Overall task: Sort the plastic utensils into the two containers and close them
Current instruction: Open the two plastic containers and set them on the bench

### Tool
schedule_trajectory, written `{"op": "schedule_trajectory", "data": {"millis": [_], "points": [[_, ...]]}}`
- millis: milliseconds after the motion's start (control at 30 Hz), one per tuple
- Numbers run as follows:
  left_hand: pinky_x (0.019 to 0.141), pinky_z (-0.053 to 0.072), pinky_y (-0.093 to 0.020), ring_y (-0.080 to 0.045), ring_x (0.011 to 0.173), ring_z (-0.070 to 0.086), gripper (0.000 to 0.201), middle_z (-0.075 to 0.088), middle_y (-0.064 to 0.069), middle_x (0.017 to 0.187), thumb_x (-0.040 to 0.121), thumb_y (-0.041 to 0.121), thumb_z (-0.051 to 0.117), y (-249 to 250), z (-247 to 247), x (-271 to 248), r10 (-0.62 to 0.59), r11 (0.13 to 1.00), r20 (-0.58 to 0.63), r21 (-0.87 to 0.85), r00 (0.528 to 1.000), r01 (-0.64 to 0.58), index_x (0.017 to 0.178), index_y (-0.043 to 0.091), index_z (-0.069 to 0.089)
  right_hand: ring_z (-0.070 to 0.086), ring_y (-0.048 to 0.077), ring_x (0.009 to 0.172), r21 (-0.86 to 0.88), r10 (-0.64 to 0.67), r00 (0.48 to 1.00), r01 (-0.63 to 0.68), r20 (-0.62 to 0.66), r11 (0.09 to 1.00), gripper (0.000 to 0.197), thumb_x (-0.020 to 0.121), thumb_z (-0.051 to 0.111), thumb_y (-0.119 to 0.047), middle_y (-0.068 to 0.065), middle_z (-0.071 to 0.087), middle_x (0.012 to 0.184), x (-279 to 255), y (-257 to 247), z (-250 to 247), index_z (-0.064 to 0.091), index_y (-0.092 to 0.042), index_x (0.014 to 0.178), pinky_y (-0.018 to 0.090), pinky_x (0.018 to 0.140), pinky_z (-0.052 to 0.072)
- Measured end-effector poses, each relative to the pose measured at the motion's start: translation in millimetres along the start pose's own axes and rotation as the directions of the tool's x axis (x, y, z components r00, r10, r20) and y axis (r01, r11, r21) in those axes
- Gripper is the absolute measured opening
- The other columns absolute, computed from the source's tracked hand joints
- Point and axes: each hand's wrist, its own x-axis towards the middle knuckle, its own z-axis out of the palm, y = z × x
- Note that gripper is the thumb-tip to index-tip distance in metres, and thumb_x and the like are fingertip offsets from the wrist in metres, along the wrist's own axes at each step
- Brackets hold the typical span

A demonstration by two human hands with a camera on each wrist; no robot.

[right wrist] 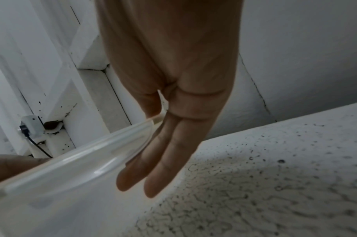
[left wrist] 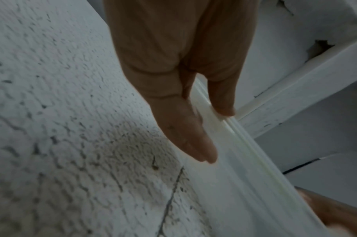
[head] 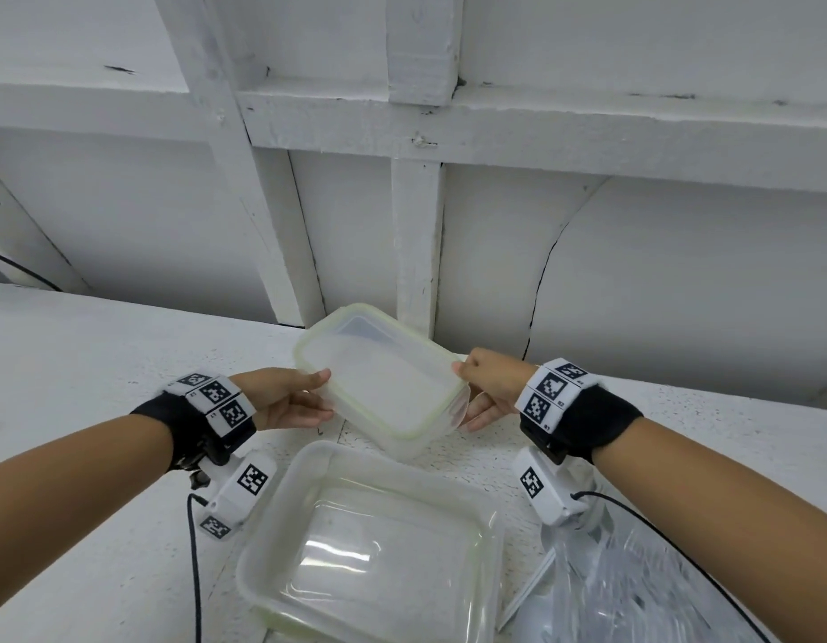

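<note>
A translucent rectangular container piece [head: 384, 378] with a pale green rim hangs tilted above the white table; whether it is a box or a lid I cannot tell. My left hand [head: 321, 394] pinches its left edge, thumb on top and fingers beneath. My right hand [head: 467, 392] pinches the right edge the same way. The left wrist view shows the left hand [left wrist: 214, 133] on the rim of the piece [left wrist: 244, 176]. In the right wrist view, the right hand [right wrist: 147, 144] holds the piece's edge [right wrist: 72, 176]. A larger open clear container [head: 251, 563] sits on the table below. Clear plastic utensils lie in a bag [head: 634, 587] at the lower right.
The white speckled table [head: 77, 364] runs back to a white panelled wall [head: 416, 252] just behind the held piece. Black cables [head: 196, 573] trail from the wrist cameras across the table's near side. A small socket with a cable [right wrist: 29, 126] is on the wall.
</note>
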Motion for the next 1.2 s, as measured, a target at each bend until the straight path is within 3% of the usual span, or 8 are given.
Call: {"op": "schedule_trajectory", "data": {"millis": [167,267,567,733,867,933,1067,1200], "points": [[0.048,0.056,-0.022,-0.017,0.049,0.066,0.030,0.061,-0.015,0.072,0.090,0.026,0.057,3,3,-3,0.044,0.997,-0.052,0.060,0.998,-0.040,0.092,-0.003,0.057,0.067,0.020,0.068,-0.122,0.023,0.999,-0.026,-0.031,0.992,0.027,0.101,0.035,-0.029,0.013,0.061,0.096,-6,-5,-2,0.044,-0.006,0.113,0.036,0.062,0.058],[0.049,0.056,-0.022,-0.017,0.048,0.065,0.031,0.059,-0.015,0.071,0.090,0.026,0.056,6,2,-5,0.027,0.995,-0.034,0.099,0.999,-0.024,0.090,-0.005,0.056,0.054,0.020,0.090,-0.292,-0.014,0.993,-0.021,-0.118,0.956,0.031,0.098,0.041,-0.023,0.008,0.054,0.111,1,-20,-5,0.048,-0.008,0.124,0.036,0.079,0.049],[0.050,0.057,-0.025,-0.018,0.051,0.065,0.035,0.061,-0.017,0.073,0.088,0.027,0.060,7,1,-8,-0.032,0.976,0.000,0.214,0.999,0.031,0.098,-0.006,0.056,0.053,0.031,0.116,-0.565,-0.062,0.991,-0.015,-0.118,0.825,0.062,0.096,0.034,-0.050,0.015,0.054,0.130,49,-40,5,0.048,-0.001,0.132,0.033,0.087,0.040],[0.047,0.055,-0.023,-0.017,0.048,0.064,0.033,0.059,-0.016,0.073,0.088,0.027,0.059,5,5,-10,0.002,0.979,-0.006,0.203,1.000,-0.001,0.099,-0.004,0.055,0.059,0.030,0.108,-0.447,-0.088,0.992,0.040,-0.087,0.893,0.055,0.095,0.044,-0.045,0.014,0.060,0.120,58,-34,1,0.055,0.002,0.121,0.037,0.094,0.046],[0.049,0.057,-0.025,-0.017,0.047,0.064,0.033,0.059,-0.016,0.069,0.087,0.028,0.061,5,7,-14,0.028,0.974,-0.036,0.227,0.999,-0.019,0.094,-0.004,0.054,0.051,0.019,0.067,-0.477,-0.193,0.975,0.121,-0.105,0.870,0.040,0.096,0.044,-0.040,0.007,0.055,0.080,48,-33,2,0.052,-0.010,0.071,0.025,0.059,0.037],[0.053,0.058,-0.027,-0.018,0.049,0.065,0.036,0.061,-0.016,0.067,0.086,0.031,0.063,5,8,-15,0.052,0.960,-0.066,0.277,0.997,-0.031,0.086,-0.003,0.055,0.051,0.020,0.069,-0.509,-0.234,0.964,0.139,-0.128,0.849,0.038,0.097,0.044,-0.039,0.005,0.052,0.078,43,-30,5,0.049,-0.010,0.072,0.025,0.056,0.035],[0.053,0.058,-0.028,-0.018,0.050,0.064,0.038,0.061,-0.017,0.068,0.085,0.033,0.065,16,15,-26,0.155,0.931,-0.143,0.351,0.978,-0.096,0.080,-0.004,0.054,0.046,0.029,0.121,-0.789,-0.410,0.906,0.173,-0.107,0.589,0.056,0.092,0.045,-0.051,0.012,0.046,0.134,12,-36,16,0.043,-0.014,0.133,0.041,0.100,0.040],[0.046,0.055,-0.024,-0.014,0.043,0.063,0.033,0.059,-0.015,0.066,0.088,0.030,0.062,42,27,-43,0.314,0.909,-0.174,0.340,0.933,-0.243,0.081,-0.001,0.053,0.047,0.024,0.123,-0.907,-0.468,0.874,0.297,0.132,0.298,0.082,0.078,0.037,-0.076,0.003,0.042,0.139,-54,-48,44,0.025,-0.028,0.144,0.041,0.096,0.043]]}}
